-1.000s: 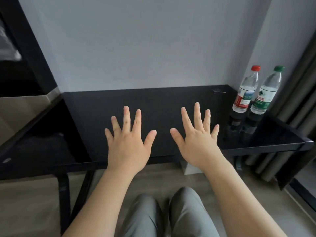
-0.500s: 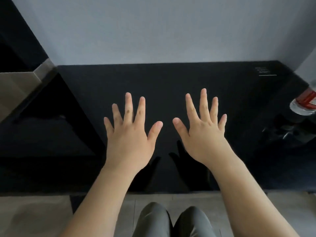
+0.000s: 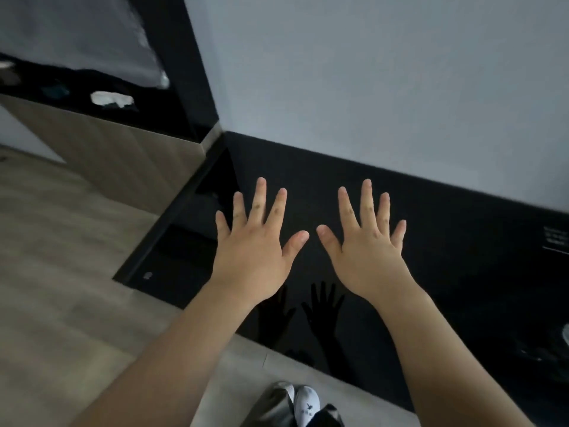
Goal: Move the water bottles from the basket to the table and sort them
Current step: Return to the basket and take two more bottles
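Note:
My left hand (image 3: 257, 241) and my right hand (image 3: 368, 245) hover side by side over the glossy black table (image 3: 446, 272), palms down, fingers spread, holding nothing. Their dark reflections show on the tabletop below the wrists. No whole water bottle and no basket is in view; only a pale sliver at the right edge (image 3: 566, 334) might be a bottle's base, too cut off to tell.
A grey wall (image 3: 369, 87) runs behind the table. To the left stand a wood-panelled cabinet (image 3: 117, 161) and a black upright frame (image 3: 184, 72). Light wooden floor (image 3: 61, 272) lies on the left; my shoes (image 3: 303, 402) show at the bottom.
The view has swung left and tilted. The red-capped and green-capped bottles at the table's right have left the picture. Both hands stay spread and empty over the table.

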### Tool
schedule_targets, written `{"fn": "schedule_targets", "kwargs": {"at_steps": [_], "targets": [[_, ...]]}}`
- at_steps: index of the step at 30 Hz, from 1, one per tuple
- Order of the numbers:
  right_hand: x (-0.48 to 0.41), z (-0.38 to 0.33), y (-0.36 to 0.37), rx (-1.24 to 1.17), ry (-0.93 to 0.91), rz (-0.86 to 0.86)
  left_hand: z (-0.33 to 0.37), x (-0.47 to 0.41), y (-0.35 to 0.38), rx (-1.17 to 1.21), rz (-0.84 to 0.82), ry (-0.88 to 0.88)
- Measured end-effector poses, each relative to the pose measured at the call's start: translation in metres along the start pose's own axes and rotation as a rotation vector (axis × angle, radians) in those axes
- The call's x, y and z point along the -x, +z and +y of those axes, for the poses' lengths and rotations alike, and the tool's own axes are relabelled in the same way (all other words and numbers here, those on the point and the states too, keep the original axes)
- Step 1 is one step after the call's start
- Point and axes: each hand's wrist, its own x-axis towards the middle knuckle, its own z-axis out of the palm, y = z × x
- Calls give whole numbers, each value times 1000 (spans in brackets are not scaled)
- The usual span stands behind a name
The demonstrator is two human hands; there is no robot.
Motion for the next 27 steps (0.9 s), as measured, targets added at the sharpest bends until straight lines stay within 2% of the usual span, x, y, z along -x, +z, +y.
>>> {"fn": "schedule_targets", "kwargs": {"at_steps": [5,17,27], "targets": [[9,-55,-22,61,-161,-74,-48,36,-39,33,-13,-199],[13,-229,4,121,-641,-190,-163,166,-61,130,43,-709],[3,-374,55,163,-828,-250,-285,202,-58,184,102,-914]]}}
